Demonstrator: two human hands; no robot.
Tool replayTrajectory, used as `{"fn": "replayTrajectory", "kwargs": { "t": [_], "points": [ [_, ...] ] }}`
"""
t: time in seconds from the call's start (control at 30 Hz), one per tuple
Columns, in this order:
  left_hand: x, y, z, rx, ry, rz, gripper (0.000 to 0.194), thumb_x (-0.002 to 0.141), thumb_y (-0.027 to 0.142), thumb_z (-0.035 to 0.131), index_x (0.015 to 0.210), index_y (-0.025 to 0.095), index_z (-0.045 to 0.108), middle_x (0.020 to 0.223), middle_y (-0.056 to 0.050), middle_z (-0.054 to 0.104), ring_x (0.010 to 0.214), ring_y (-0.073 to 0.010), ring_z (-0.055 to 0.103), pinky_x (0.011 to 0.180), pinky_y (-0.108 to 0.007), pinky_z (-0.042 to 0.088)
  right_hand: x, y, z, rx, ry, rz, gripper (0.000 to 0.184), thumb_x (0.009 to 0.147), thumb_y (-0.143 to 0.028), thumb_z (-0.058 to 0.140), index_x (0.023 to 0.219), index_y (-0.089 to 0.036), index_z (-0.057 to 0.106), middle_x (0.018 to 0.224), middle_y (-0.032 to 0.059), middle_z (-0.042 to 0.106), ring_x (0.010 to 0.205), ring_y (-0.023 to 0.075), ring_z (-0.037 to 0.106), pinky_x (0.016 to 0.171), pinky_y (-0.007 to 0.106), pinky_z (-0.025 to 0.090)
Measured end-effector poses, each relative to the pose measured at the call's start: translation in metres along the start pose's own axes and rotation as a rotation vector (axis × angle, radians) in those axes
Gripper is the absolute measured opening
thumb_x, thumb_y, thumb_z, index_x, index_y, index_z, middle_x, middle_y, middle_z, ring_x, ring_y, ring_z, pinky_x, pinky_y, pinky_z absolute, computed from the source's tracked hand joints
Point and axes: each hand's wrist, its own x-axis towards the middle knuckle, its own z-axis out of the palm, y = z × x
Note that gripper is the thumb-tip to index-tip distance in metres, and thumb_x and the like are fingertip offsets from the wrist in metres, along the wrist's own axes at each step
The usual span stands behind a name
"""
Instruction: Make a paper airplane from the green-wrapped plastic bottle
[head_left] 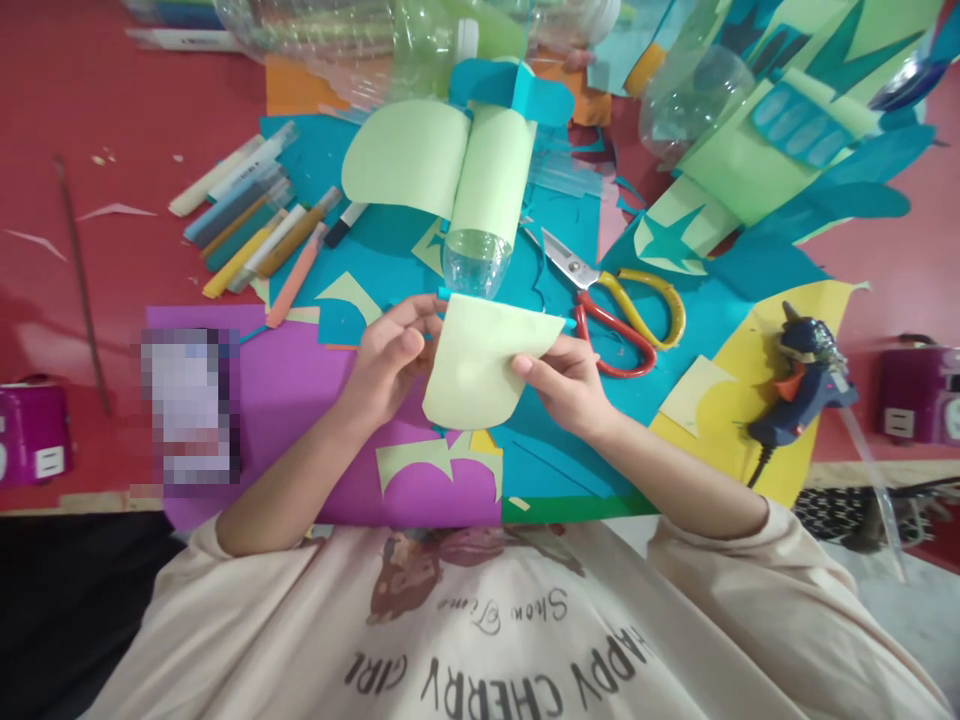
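Note:
A pale green paper piece (487, 365) with rounded lower corners is in front of me, and a thin blue strip or stick shows along its upper edge. My right hand (570, 385) pinches the paper's right side, thumb on top. At the left edge, the curled fingers of my left hand (390, 360) reach the paper and the strip's end; their tips are partly hidden behind it. Just beyond stands a plastic bottle (480, 262) wrapped in pale green paper, with a paper wing (409, 155) on its left and blue paper pieces at its far end.
Scissors (589, 280) with red and yellow handles lie open near my right hand. A glue gun (799, 385) rests on yellow paper at the right. Several markers (247, 220) and a pixelated, phone-like object (191, 405) are on the left. A decorated green paper craft (757, 170) stands far right.

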Motion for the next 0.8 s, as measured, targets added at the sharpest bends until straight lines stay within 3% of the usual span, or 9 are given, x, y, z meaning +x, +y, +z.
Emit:
{"fn": "replayTrajectory", "kwargs": {
  "t": [0.1, 0.2, 0.37, 0.47, 0.57, 0.7, 0.73, 0.8],
  "points": [
    [-0.004, -0.004, -0.001, 0.059, -0.124, -0.016, 0.060, 0.056, 0.076, 0.072, 0.085, 0.024, 0.064, 0.073, -0.002, 0.063, 0.069, -0.0189, 0.065, 0.052, -0.026, 0.049, -0.001, -0.003, 0.000, -0.049, -0.088, 0.004, 0.042, 0.076, -0.062, 0.068, 0.077, -0.020, 0.074, 0.082, 0.0042, 0.075, 0.075, 0.0179, 0.069, 0.064, 0.030, 0.058],
    [-0.009, -0.009, 0.000, 0.172, -0.200, -0.092, 0.060, 0.057, 0.074, 0.074, 0.088, 0.023, 0.066, 0.073, -0.003, 0.066, 0.072, -0.0205, 0.066, 0.057, -0.027, 0.052, 0.000, -0.007, 0.000, -0.192, -0.185, 0.012, 0.047, 0.079, -0.063, 0.062, 0.074, -0.018, 0.070, 0.071, 0.0034, 0.071, 0.061, 0.0136, 0.063, 0.054, 0.025, 0.053],
    [-0.013, -0.013, 0.007, 0.199, -0.137, -0.180, 0.055, 0.070, 0.073, 0.065, 0.089, 0.021, 0.070, 0.081, -0.005, 0.071, 0.075, -0.0200, 0.068, 0.061, -0.028, 0.056, 0.003, -0.023, -0.003, -0.519, -0.313, 0.019, 0.049, 0.088, -0.059, 0.051, 0.065, -0.017, 0.059, 0.047, -0.0017, 0.053, 0.041, 0.0089, 0.047, 0.039, 0.022, 0.036],
    [-0.011, -0.011, 0.008, 0.283, -0.082, -0.149, 0.056, 0.068, 0.074, 0.066, 0.082, 0.020, 0.070, 0.079, -0.003, 0.071, 0.071, -0.0181, 0.066, 0.058, -0.027, 0.053, -0.013, -0.041, -0.009, -0.806, -0.265, -0.002, 0.043, 0.090, -0.052, 0.053, 0.065, -0.018, 0.059, 0.049, -0.0008, 0.055, 0.040, 0.0093, 0.045, 0.039, 0.024, 0.031],
    [-0.009, -0.013, 0.006, 0.403, -0.019, -0.101, 0.053, 0.068, 0.072, 0.067, 0.073, 0.019, 0.068, 0.073, -0.002, 0.070, 0.069, -0.0174, 0.064, 0.057, -0.027, 0.050, -0.047, -0.055, -0.031, -0.925, 0.010, 0.000, 0.026, 0.088, -0.045, 0.059, 0.079, -0.022, 0.066, 0.065, 0.0018, 0.067, 0.048, 0.0131, 0.056, 0.047, 0.027, 0.044],
    [-0.008, -0.016, 0.005, 0.424, -0.022, -0.081, 0.045, 0.070, 0.066, 0.070, 0.078, 0.021, 0.072, 0.082, -0.004, 0.075, 0.080, -0.0195, 0.069, 0.070, -0.029, 0.054, -0.097, -0.057, -0.093, -0.958, 0.744, 0.174, 0.018, 0.075, -0.045, 0.071, 0.068, -0.030, 0.066, 0.058, 0.0057, 0.065, 0.051, 0.0245, 0.062, 0.048, 0.038, 0.045],
    [-0.008, -0.016, 0.006, 0.411, -0.014, -0.100, 0.043, 0.069, 0.063, 0.072, 0.080, 0.022, 0.073, 0.084, -0.004, 0.076, 0.082, -0.0195, 0.069, 0.072, -0.029, 0.054, -0.108, -0.055, -0.109, -0.982, 0.939, 0.199, 0.023, 0.068, -0.046, 0.075, 0.058, -0.031, 0.062, 0.049, 0.0061, 0.061, 0.046, 0.0257, 0.059, 0.046, 0.040, 0.042],
    [-0.009, -0.015, 0.009, 0.378, -0.012, -0.154, 0.039, 0.069, 0.058, 0.074, 0.083, 0.021, 0.073, 0.084, -0.004, 0.077, 0.081, -0.0185, 0.069, 0.071, -0.028, 0.053, -0.125, -0.050, -0.137, -1.070, 1.048, 0.375, 0.026, 0.065, -0.047, 0.073, 0.053, -0.030, 0.058, 0.049, 0.0072, 0.060, 0.051, 0.0274, 0.059, 0.055, 0.043, 0.044]
  ]
}}
